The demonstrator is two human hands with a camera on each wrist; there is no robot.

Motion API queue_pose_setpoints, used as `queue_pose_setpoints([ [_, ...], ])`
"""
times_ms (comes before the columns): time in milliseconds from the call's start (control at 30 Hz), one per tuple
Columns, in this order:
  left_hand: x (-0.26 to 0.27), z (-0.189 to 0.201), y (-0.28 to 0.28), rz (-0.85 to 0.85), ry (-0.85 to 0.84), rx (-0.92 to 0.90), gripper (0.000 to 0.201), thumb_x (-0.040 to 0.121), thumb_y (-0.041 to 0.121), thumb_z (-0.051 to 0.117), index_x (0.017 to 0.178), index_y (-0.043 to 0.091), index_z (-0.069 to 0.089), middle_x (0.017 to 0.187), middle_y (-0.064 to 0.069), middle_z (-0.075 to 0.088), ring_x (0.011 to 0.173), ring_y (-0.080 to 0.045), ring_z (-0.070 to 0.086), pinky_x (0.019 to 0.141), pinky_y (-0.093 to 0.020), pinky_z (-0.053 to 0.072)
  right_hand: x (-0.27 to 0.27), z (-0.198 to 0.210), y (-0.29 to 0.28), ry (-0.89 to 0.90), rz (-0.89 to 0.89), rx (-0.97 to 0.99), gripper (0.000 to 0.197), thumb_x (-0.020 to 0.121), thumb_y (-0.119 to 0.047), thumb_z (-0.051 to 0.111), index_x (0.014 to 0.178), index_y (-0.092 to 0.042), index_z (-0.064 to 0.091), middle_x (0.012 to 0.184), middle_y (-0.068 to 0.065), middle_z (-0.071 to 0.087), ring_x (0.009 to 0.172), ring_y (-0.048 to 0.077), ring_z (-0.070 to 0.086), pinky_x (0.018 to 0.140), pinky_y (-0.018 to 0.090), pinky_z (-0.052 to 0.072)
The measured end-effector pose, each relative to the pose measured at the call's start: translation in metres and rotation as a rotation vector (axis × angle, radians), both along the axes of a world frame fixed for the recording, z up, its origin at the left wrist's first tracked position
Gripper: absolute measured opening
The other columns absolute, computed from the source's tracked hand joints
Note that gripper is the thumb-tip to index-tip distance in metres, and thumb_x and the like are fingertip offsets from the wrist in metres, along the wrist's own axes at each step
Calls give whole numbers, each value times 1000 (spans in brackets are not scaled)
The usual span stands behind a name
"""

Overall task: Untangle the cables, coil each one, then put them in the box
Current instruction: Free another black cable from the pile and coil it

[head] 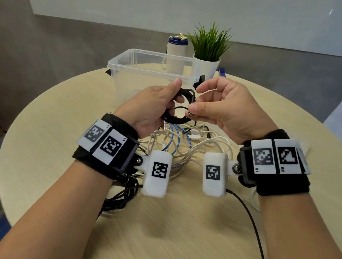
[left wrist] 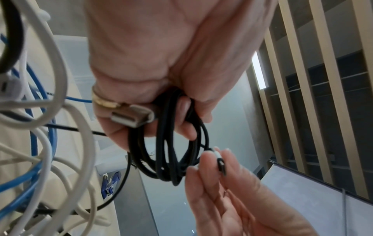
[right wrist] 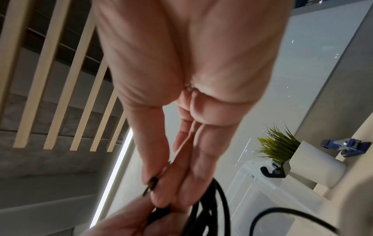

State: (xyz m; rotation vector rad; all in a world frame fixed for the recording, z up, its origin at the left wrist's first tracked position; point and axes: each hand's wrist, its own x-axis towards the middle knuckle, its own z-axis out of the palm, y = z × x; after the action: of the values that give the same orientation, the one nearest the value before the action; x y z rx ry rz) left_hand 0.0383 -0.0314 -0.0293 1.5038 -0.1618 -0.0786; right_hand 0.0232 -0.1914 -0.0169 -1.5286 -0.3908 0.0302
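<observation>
My left hand (head: 165,103) grips a coiled black cable (head: 175,118) above the table, just in front of the clear plastic box (head: 153,67). From the left wrist view the coil (left wrist: 173,151) hangs from the curled fingers, with its silver USB plug (left wrist: 131,116) lying against the palm. My right hand (head: 194,108) pinches the small plug end of that cable (left wrist: 221,164) between thumb and fingertips, beside the coil (right wrist: 201,207). Below the hands lies a tangle of white and blue cables (head: 176,144).
A round wooden table (head: 171,231) carries everything. Behind the box stand a white bottle (head: 176,51) and a potted plant (head: 209,45). More black cable loops (head: 122,196) lie under my left wrist, and a black lead (head: 260,239) runs off the table's right front.
</observation>
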Motion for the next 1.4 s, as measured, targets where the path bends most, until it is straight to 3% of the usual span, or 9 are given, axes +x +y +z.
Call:
queue_pose_setpoints([
  [133,-2,1,1,-45,-25,-56,25,95,31,52,95,7,60,48,9,38,55,-10,36,61,-26,39,0,0,2,8,-27,-20,36,70,11,72,96,-5,53,66,9,62,67,28,69,68,37,60],
  [400,-4,2,-2,-87,-4,-166,22,98,32,46,84,17,54,47,8,31,52,-10,34,65,-30,35,5,-3,4,-54,-170,-183,29,71,-5,80,94,-9,64,69,9,60,53,13,58,52,26,53],
  [533,-6,2,-3,-130,6,-180,19,97,30,48,87,15,55,50,6,31,53,-11,37,64,-27,36,8,-6,4,-88,-187,-234,21,75,-4,76,94,-9,66,88,15,69,75,19,66,60,30,53],
  [667,-7,4,1,-122,9,-60,18,97,27,49,90,14,58,56,3,43,57,-13,49,62,-23,43,6,-6,4,-191,-150,-288,30,78,6,66,95,-18,71,85,8,71,72,11,62,60,21,49],
  [800,-7,3,0,-160,36,80,32,96,42,45,94,14,61,57,3,50,60,-14,55,63,-23,47,2,-7,4,-267,-54,-342,44,80,11,60,107,-22,69,95,0,74,90,2,65,87,17,50],
  [867,-7,2,-1,-145,23,95,29,97,37,47,94,11,61,54,4,47,58,-13,54,59,-21,46,1,-7,5,-266,-32,-358,44,79,11,61,109,-20,68,95,-3,73,92,1,65,90,18,49],
  [1067,-6,2,3,-132,-14,-55,18,99,20,46,88,9,55,56,3,45,55,-12,52,61,-21,45,6,-6,1,-181,-63,-280,38,81,6,66,116,-9,63,93,9,71,81,12,65,77,26,53],
  [1233,-7,3,3,-142,-6,-156,15,97,14,47,85,8,52,56,2,52,57,-11,56,68,-25,45,9,-6,-7,-138,-70,-263,23,86,-1,64,103,-17,63,88,5,70,80,16,63,79,37,52],
  [1400,-8,4,6,-149,-36,-95,12,94,10,52,82,12,54,61,1,60,59,-12,62,62,-24,51,9,-7,-5,-139,-75,-196,22,87,6,59,96,-14,63,78,10,65,72,17,61,71,29,53],
])
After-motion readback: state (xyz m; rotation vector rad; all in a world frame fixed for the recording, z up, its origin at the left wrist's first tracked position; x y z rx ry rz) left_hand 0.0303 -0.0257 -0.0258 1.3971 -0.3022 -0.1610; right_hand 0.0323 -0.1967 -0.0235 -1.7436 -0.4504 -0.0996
